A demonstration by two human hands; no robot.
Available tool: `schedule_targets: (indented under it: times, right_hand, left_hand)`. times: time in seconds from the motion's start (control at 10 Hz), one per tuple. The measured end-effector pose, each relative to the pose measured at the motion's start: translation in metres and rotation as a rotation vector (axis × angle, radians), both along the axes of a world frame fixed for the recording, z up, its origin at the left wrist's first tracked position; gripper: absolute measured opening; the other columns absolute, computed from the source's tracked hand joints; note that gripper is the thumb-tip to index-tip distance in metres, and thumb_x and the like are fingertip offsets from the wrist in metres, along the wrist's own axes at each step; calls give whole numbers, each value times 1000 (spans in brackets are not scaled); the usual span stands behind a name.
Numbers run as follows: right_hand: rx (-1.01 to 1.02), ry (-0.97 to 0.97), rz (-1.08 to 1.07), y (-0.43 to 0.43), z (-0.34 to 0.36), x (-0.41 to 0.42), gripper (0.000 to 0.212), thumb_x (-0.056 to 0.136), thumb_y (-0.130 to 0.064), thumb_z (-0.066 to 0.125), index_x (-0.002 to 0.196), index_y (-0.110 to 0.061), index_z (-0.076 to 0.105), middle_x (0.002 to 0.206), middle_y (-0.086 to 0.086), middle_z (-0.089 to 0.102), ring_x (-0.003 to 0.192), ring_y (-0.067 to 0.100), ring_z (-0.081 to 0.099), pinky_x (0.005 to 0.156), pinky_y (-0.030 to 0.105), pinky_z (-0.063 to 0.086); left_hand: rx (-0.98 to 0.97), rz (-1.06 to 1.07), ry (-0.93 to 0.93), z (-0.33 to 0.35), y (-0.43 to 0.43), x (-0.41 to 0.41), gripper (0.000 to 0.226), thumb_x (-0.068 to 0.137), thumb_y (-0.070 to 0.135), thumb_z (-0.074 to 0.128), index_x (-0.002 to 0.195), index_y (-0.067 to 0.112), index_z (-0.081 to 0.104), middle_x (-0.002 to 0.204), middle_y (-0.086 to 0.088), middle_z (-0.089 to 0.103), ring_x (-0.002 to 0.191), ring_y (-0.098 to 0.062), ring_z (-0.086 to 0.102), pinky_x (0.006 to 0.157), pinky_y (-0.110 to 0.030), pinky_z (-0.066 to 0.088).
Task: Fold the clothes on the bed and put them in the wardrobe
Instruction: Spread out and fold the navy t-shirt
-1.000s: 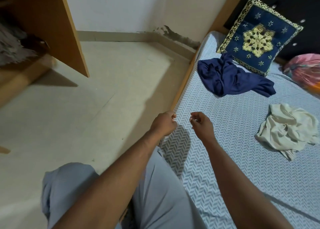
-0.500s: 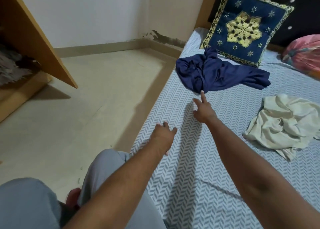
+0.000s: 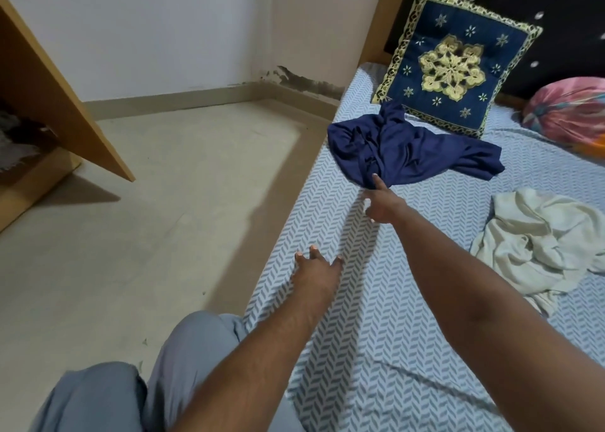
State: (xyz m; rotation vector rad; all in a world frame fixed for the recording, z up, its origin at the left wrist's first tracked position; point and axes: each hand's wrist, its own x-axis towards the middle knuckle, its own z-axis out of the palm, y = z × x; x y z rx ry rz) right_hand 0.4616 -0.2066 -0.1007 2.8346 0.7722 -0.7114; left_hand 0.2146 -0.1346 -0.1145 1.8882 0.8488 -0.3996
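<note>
Both arms outstretched, left hand (image 3: 316, 273) splayed, right hand (image 3: 383, 207) pointing, forefinger (image 3: 378, 184) touching navy garment (image 3: 406, 150)

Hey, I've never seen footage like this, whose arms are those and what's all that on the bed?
There is no machine. A person wears a camera on the head, so this single picture looks down along their own arms. The left hand is open over the bed; the right hand stretches out, forefinger at the edge of the crumpled navy garment. A cream garment, a blue-and-gold cushion and a pink bundle are also there. The wardrobe stands open at left. Neither hand holds anything.
</note>
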Motion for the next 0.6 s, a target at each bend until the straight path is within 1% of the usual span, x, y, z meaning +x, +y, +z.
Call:
schedule_targets:
  times: [0.1,0.2,0.3,0.4,0.5,0.6]
  right_hand:
    - [-14,9,3,11,-3,1,62,98,-15,53,153,-9,25,162,11,9,144,33,26,110,41,37]
    - [61,-9,-40,11,-1,-10,44,98,-9,48,141,-1,44,146,19,39,130,35,43,106,38,40]
    - [167,70,-114,3,7,-38,35,97,-5,47,130,2,56,134,21,52,122,36,51,100,37,43]
    - [331,192,-217,-7,15,-75,26,94,-5,55,118,-2,66,120,19,62,111,36,59,92,37,47]
    - [455,426,-353,-23,25,-127,20,87,4,60,101,-6,71,92,17,67,76,23,68,75,34,58]
    - [410,587,-368,-42,31,-191,25,88,6,55,96,-9,73,82,13,66,53,5,62,58,20,56]
  left_hand:
    - [-20,-18,91,-2,10,2,86,90,68,35,156,23,3,162,-17,-2,142,-38,28,111,-54,34]
    - [-27,-62,4,-6,12,-4,83,85,68,41,154,32,12,161,-6,11,144,-35,23,113,-56,30]
    - [-52,-112,-41,-10,16,-9,81,85,63,48,153,35,13,161,-5,13,144,-37,22,112,-55,33]
    - [237,-396,48,11,23,-8,93,83,31,72,154,24,11,160,-21,5,141,-47,21,108,-48,38]
    - [340,-401,-105,20,43,-13,83,84,31,67,151,14,22,146,-19,40,127,-37,47,102,-41,42]
    - [279,-242,-165,13,65,-25,66,91,31,57,149,13,31,134,-20,56,123,-37,52,100,-37,43]
